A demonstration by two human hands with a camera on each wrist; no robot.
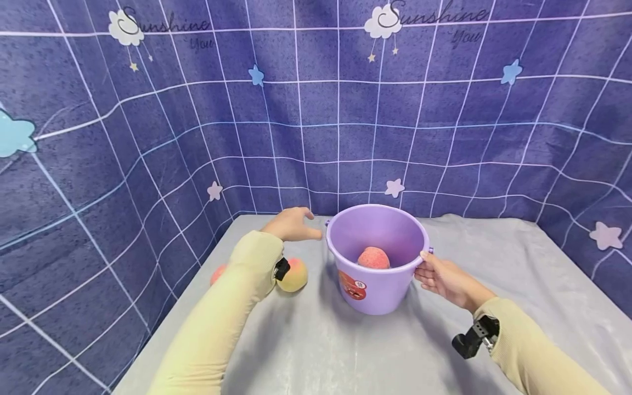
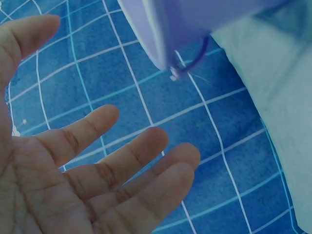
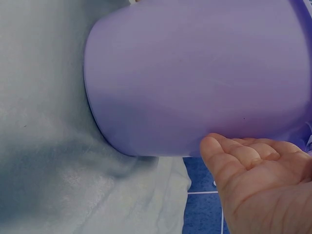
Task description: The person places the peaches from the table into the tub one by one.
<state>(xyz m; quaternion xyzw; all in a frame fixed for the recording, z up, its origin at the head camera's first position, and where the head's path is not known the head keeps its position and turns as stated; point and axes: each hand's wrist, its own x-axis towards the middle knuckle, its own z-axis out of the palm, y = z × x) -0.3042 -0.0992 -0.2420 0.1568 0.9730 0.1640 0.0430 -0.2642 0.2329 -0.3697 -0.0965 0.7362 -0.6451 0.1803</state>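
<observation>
A purple bucket [image 1: 377, 288] stands upright on the grey cloth, with one reddish peach [image 1: 373, 258] visible inside. My right hand [image 1: 450, 281] holds its right rim, the thumb at the edge and the fingers against the outer wall; the right wrist view shows those fingers [image 3: 243, 153] along the bucket's side [image 3: 195, 78]. Left of the bucket, my left hand [image 1: 292, 225] is spread with nothing in it, a small gap from the rim. In the left wrist view the left fingers [image 2: 131, 151] are extended, apart from the bucket's handle [image 2: 197, 58].
A yellow-pink peach [image 1: 294, 276] lies beside my left wrist. Another reddish fruit [image 1: 218, 274] is mostly hidden behind the left sleeve [image 1: 232, 296]. The grey cloth [image 1: 306, 351] covers the table, and a blue gridded curtain [image 1: 316, 137] hangs behind and at both sides.
</observation>
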